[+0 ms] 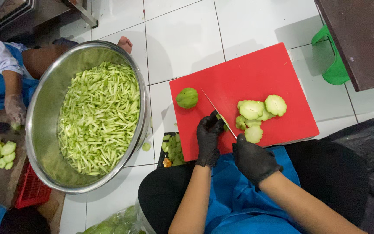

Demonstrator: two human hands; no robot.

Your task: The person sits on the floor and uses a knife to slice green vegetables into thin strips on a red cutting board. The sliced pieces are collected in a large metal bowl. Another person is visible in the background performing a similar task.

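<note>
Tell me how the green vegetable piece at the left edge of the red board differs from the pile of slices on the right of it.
The uncut piece is one rounded, darker green chunk with its skin showing; the slices are flat, pale rounds with wavy edges. The uncut piece lies alone by the board's left edge; the slices overlap in a loose pile. Neither hand touches the uncut piece; the slices lie just beside the right hand holding the knife. Both rest on the red cutting board.

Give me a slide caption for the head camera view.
Black-gloved hands, left hand and right hand, slice green squash with a knife on a red cutting board.
</note>
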